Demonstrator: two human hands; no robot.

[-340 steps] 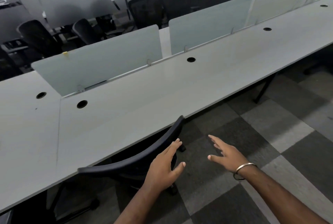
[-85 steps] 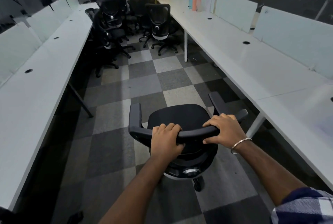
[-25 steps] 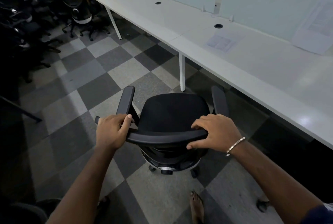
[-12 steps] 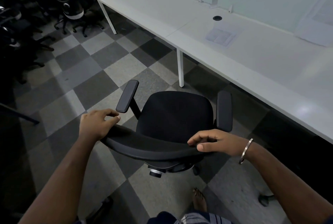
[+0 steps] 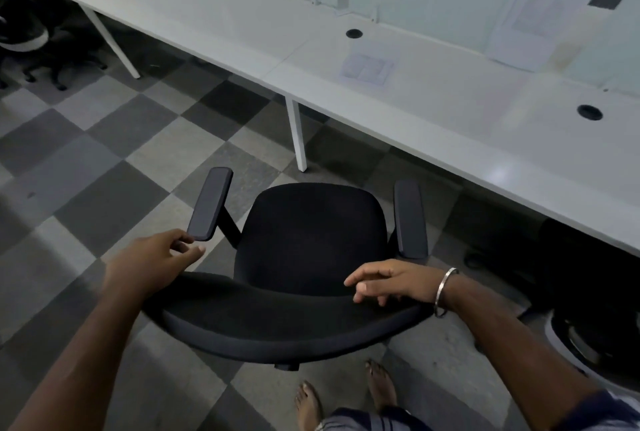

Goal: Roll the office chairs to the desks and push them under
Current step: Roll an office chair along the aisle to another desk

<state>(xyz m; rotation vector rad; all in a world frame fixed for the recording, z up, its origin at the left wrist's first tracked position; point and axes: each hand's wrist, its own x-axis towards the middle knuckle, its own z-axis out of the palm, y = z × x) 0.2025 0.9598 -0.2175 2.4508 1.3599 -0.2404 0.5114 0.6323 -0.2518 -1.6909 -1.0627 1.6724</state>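
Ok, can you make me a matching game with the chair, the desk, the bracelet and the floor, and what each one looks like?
Things:
1. chair seat
2. desk
3. bracelet
4. floor

Looks:
A. grey checkered squares
B. black
C. shiny silver ring on the right wrist
D. white, with round holes in the top

Pairs: 1-B, 2-D, 3-C, 4-A

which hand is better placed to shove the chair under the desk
Probably the right hand: its fingers lie on the backrest of the chair. The left hand hovers by the left armrest, seemingly off the chair. The desk lies straight ahead.
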